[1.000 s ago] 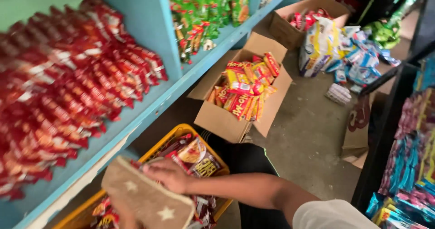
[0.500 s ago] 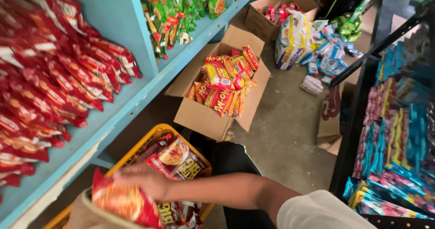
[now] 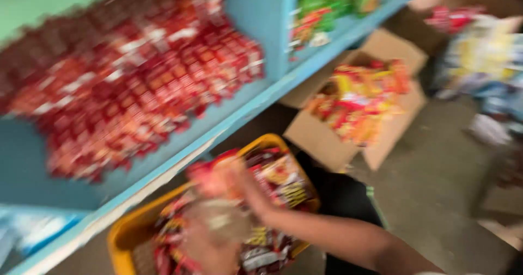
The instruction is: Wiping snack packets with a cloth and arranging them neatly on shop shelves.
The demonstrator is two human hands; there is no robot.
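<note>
Right hand [image 3: 248, 190] lifting red snack packet [image 3: 215, 179] above yellow crate [image 3: 128, 234]; fingers' grip blurred, cannot tell.

Red packets [image 3: 136, 84] on shelf; more in yellow crate [image 3: 128, 234].

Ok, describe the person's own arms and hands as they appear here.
The picture is motion-blurred. One forearm reaches in from the lower right; it is bare, with no glove, watch or ring that can be made out. Its hand is a blur. A pale sleeve edge shows at the bottom.
</note>
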